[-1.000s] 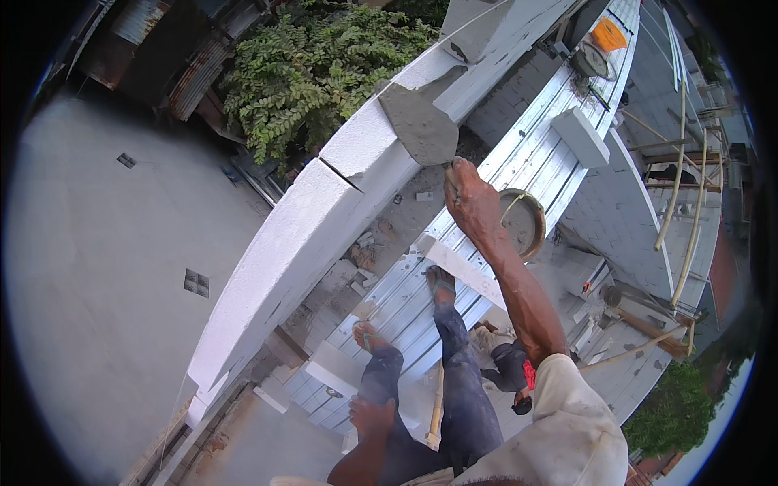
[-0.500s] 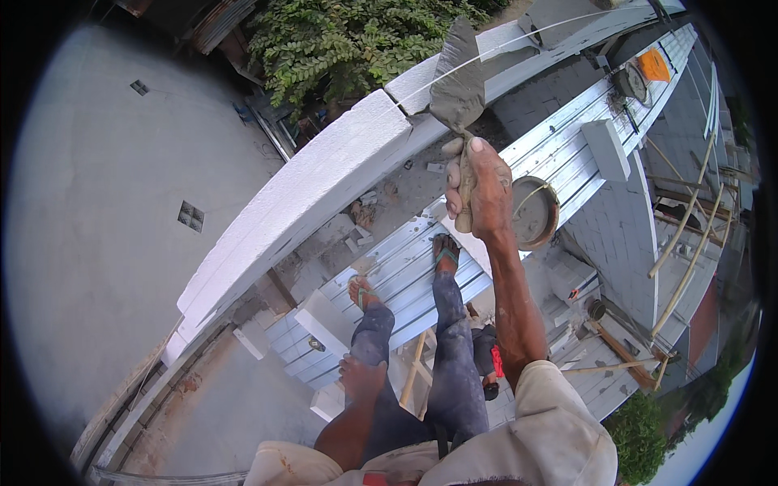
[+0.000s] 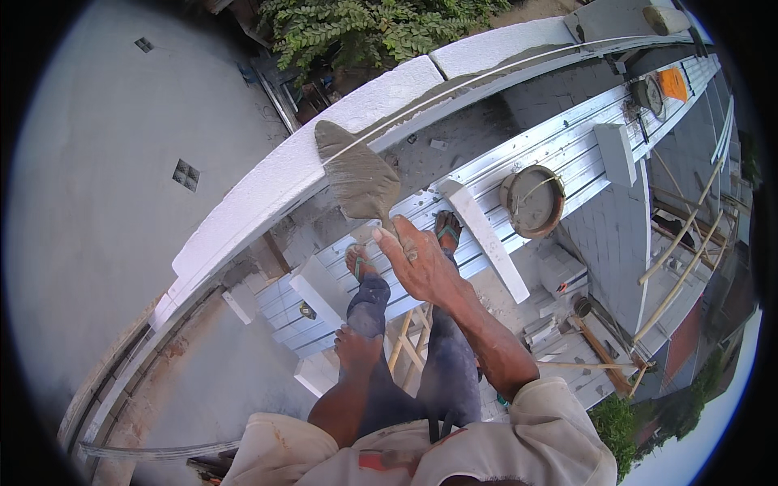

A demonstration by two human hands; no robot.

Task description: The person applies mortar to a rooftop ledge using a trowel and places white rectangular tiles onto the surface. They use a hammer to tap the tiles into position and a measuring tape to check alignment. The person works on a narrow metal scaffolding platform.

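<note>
My right hand (image 3: 421, 263) grips the handle of a trowel (image 3: 356, 174) whose blade is smeared with grey mortar. The blade points up and left, close to the top of a white block wall (image 3: 275, 182) with a taut guide string running along it. My left hand (image 3: 356, 350) rests as a closed fist on my left thigh, holding nothing I can see. My feet in sandals (image 3: 446, 231) stand on a white ribbed metal platform (image 3: 567, 154).
A round pan of mortar (image 3: 532, 200) sits on the platform to the right. Loose white blocks (image 3: 486, 239) lie by my feet. Bamboo scaffold poles (image 3: 681, 251) stand at the right, green foliage (image 3: 365, 24) beyond the wall, a grey rendered wall (image 3: 89, 178) to the left.
My right hand has swung the trowel leftwards and down along the wall, from near the block joint to a spot in front of my feet. The view has tilted.
</note>
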